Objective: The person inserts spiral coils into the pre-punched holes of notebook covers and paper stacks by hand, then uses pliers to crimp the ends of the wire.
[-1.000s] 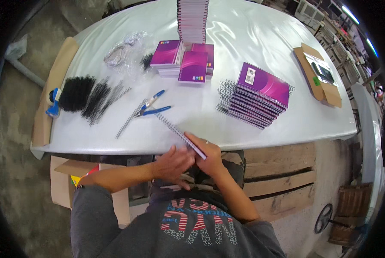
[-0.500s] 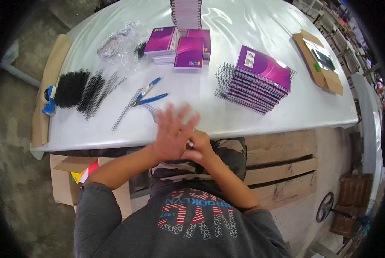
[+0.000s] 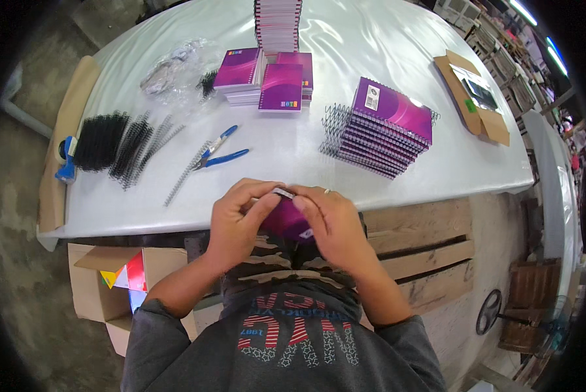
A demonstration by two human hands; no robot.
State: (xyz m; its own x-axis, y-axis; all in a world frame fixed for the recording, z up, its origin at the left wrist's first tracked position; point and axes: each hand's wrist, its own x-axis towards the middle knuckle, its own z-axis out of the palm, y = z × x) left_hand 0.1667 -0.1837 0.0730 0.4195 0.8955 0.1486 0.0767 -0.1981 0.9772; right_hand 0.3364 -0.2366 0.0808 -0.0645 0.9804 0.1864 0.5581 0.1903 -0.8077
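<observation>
A purple notebook (image 3: 285, 222) is held over my lap at the table's near edge. My left hand (image 3: 237, 222) grips its left side, fingers curled over the top edge. On the right side my right hand (image 3: 329, 222) clasps it, thumb and fingertips pressing at the top where the spiral edge sits. Both hands cover most of the notebook. A loose metal spiral coil (image 3: 187, 173) lies on the white table (image 3: 345, 72) just beyond my left hand, beside blue-handled pliers (image 3: 221, 155).
A stack of spiral-bound purple notebooks (image 3: 387, 127) lies to the right. Unbound purple notebook piles (image 3: 267, 78) and a tall stack (image 3: 278, 19) stand further back. Black coils (image 3: 119, 140) lie left. An open cardboard box (image 3: 119, 284) sits on the floor, wooden pallets (image 3: 423, 242) to the right.
My left hand, raised with fingers spread half a second ago, has come down and closed on the notebook. The notebook now sits lower, between both hands.
</observation>
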